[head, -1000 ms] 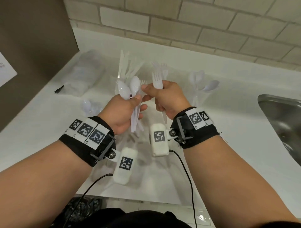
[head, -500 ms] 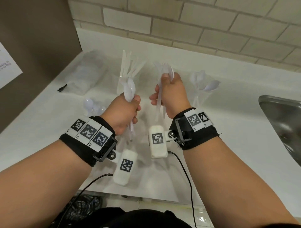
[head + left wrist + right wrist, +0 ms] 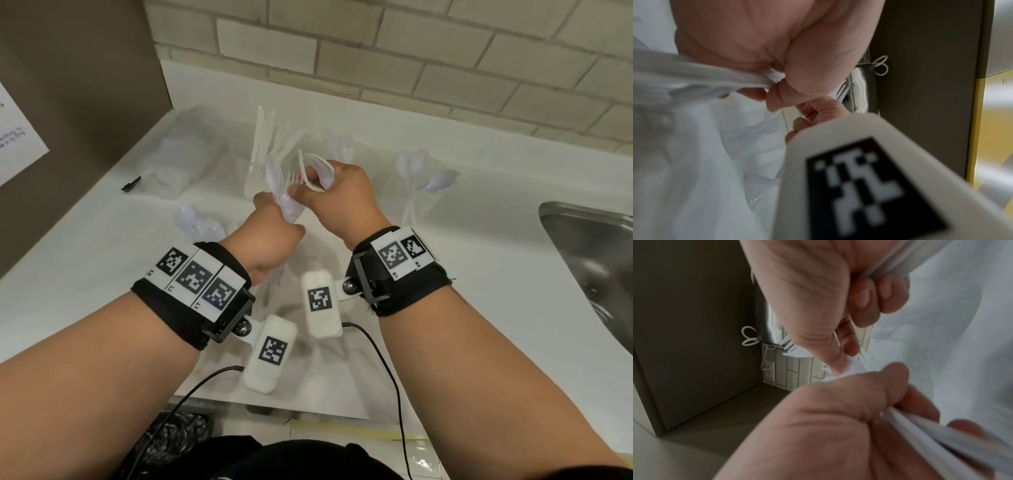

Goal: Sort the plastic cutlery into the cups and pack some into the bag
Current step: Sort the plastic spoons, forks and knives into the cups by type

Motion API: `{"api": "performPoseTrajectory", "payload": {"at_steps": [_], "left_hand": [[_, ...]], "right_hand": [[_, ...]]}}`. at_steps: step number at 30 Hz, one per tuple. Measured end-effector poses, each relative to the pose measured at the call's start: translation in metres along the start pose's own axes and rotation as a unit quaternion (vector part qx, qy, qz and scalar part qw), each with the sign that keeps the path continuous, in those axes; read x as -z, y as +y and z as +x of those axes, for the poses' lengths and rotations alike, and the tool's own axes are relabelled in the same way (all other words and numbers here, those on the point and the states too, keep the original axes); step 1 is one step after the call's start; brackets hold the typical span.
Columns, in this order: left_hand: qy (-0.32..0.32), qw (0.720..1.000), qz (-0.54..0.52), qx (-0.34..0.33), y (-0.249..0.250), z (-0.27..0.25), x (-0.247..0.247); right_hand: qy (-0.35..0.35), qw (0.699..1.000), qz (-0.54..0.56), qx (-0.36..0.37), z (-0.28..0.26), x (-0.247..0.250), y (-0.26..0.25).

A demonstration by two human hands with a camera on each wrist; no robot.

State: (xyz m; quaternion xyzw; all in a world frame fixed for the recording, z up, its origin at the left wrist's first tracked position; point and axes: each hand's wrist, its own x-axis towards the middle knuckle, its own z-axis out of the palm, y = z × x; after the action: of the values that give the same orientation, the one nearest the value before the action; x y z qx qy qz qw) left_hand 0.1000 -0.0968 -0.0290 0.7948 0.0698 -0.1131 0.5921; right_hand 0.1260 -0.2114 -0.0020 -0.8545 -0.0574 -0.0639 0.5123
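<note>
Head view: above the tabletop [image 3: 479, 212], the left hand [image 3: 270, 236] grips a bundle of spoons [image 3: 281, 192]; the right hand [image 3: 339, 202] clutches forks [image 3: 318, 171], its thumb and forefinger probably picking another fork from the bundle. Knife cup [image 3: 255, 181] and spoon cup [image 3: 416, 205] stand behind, apart.

Left wrist view: fist closed around white handles [image 3: 701, 73].

Right wrist view: fingertips [image 3: 838, 365] pinch fork tines, handles trapped in the palm.

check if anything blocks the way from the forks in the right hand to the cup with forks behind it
Nothing visible does. The right hand grips white plastic forks, and the clear cup of forks stands just behind on the white counter, its top open. The left hand sits nearer the person.
</note>
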Motion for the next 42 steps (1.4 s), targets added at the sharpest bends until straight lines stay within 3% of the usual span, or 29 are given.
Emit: {"api": "performPoseTrajectory", "payload": {"at_steps": [7, 11, 14, 18, 22, 26, 29, 33, 36, 42], "left_hand": [[-0.015, 0.995, -0.092, -0.027, 0.001, -0.007, -0.003], [-0.025, 0.998, -0.048, -0.011, -0.002, -0.007, -0.003], [-0.023, 1.000, -0.009, -0.008, -0.006, -0.005, -0.003], [0.002, 1.000, -0.016, 0.003, -0.005, 0.001, 0.004], [0.017, 0.999, -0.031, -0.002, 0.000, 0.008, 0.010], [0.026, 0.999, -0.046, -0.011, 0.002, 0.012, 0.013], [0.025, 0.996, -0.086, -0.003, 0.002, 0.015, 0.014], [0.012, 0.994, -0.106, 0.008, 0.002, 0.020, 0.017], [0.003, 0.993, -0.114, 0.009, 0.001, 0.023, 0.016], [-0.004, 0.993, -0.119, 0.003, 0.002, 0.024, 0.009]], "right_hand": [[0.046, 0.997, -0.049, 0.046, 0.007, 0.001, 0.015], [0.107, 0.990, -0.059, 0.074, 0.012, 0.001, 0.019], [0.175, 0.982, 0.036, 0.060, 0.024, 0.011, 0.008], [0.263, 0.946, 0.174, 0.081, 0.052, 0.041, -0.018], [0.253, 0.945, 0.193, 0.080, 0.085, 0.060, -0.024], [0.215, 0.966, 0.130, 0.063, 0.111, 0.051, -0.005], [0.186, 0.967, 0.167, 0.041, 0.122, 0.042, 0.015], [0.164, 0.963, 0.214, -0.021, 0.130, 0.033, 0.043], [0.141, 0.971, 0.186, -0.052, 0.132, 0.032, 0.055], [0.122, 0.980, 0.148, -0.046, 0.136, 0.036, 0.058]]}}
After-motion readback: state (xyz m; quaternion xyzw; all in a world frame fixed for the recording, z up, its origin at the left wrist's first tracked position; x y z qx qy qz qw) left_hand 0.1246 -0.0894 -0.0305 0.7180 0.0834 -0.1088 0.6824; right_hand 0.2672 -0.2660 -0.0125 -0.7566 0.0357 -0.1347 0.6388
